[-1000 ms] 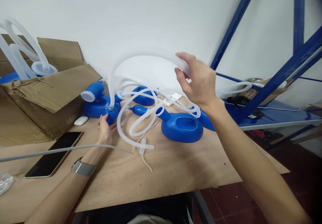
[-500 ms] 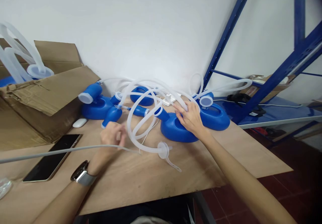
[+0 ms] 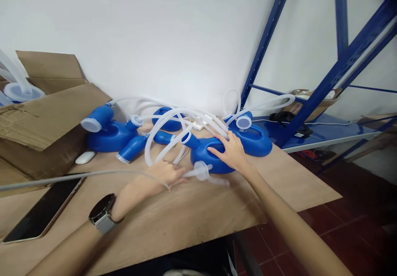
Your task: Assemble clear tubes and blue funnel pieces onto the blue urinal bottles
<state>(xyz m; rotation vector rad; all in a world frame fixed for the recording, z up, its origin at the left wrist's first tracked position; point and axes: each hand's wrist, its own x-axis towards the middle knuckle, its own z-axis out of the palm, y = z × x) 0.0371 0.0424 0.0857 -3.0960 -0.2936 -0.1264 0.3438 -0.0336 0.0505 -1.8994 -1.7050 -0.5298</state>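
Several blue plastic containers joined by white flexible tubes lie on the plywood table (image 3: 192, 214) against the wall. My right hand (image 3: 230, 152) rests with fingers spread on the nearest blue container (image 3: 204, 160). My left hand (image 3: 166, 174), with a watch on its wrist, is closed on the end of a white tube (image 3: 161, 137) just behind its round white flange (image 3: 201, 170). The tube loops up and back over the containers. Another blue container (image 3: 254, 141) lies to the right, one more (image 3: 108, 133) to the left.
An open cardboard box (image 3: 46, 118) with more tubes stands at the left. A white mouse (image 3: 84, 157), a dark phone (image 3: 43, 212) and a grey cable (image 3: 62, 178) lie at the front left. Blue shelving (image 3: 313, 102) stands to the right. The table's edge is close in front.
My right hand has let go of the raised tube and dropped onto the nearest blue container. My left hand moved right from the left container and took the tube's end near the flange.
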